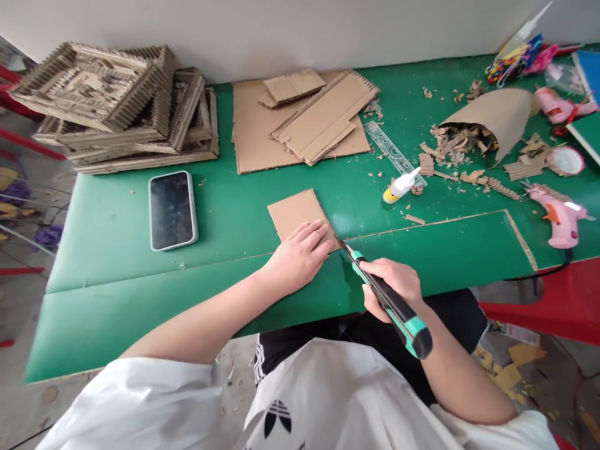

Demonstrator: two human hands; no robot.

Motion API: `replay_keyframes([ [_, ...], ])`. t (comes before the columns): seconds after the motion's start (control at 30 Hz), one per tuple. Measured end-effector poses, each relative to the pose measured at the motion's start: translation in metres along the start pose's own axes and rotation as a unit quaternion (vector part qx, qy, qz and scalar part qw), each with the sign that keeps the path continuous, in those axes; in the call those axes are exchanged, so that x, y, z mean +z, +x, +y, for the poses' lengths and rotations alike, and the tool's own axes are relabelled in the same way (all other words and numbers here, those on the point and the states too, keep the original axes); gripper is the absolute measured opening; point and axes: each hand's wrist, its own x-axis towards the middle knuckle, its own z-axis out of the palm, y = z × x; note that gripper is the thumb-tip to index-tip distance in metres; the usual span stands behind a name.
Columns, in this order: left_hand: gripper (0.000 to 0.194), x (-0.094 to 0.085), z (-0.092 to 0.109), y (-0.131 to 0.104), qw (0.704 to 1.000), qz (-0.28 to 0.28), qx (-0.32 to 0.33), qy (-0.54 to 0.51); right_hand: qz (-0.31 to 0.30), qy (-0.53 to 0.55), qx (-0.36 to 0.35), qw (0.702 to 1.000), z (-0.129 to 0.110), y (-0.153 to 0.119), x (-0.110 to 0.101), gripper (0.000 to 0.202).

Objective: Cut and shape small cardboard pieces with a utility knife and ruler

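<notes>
A small piece of cardboard lies on the green table in front of me. My left hand rests flat on it, fingers stretched out over its near part. My right hand is wrapped round a black and teal utility knife. The knife slants up toward me, and its blade tip meets the right corner of the cardboard. Whether the blade has gone into the edge is too small to tell.
Stacked corrugated cardboard frames stand at the back left, near a phone. Larger cardboard sheets lie behind. Rightward are a glue bottle, a clear ruler, a cardboard tube with scraps and a pink glue gun.
</notes>
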Motion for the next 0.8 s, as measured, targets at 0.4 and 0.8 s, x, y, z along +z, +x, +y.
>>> replay_keyframes([
  [0.4, 0.029, 0.0, 0.001, 0.0, 1.0, 0.004, -0.003, -0.008, -0.005, -0.037, -0.084, 0.996, 0.001, 0.002, 0.011, 0.036],
  [0.8, 0.031, -0.003, -0.018, -0.013, 1.0, 0.015, 0.009, 0.009, -0.032, -0.014, -0.048, 0.998, 0.004, 0.002, 0.005, 0.037],
])
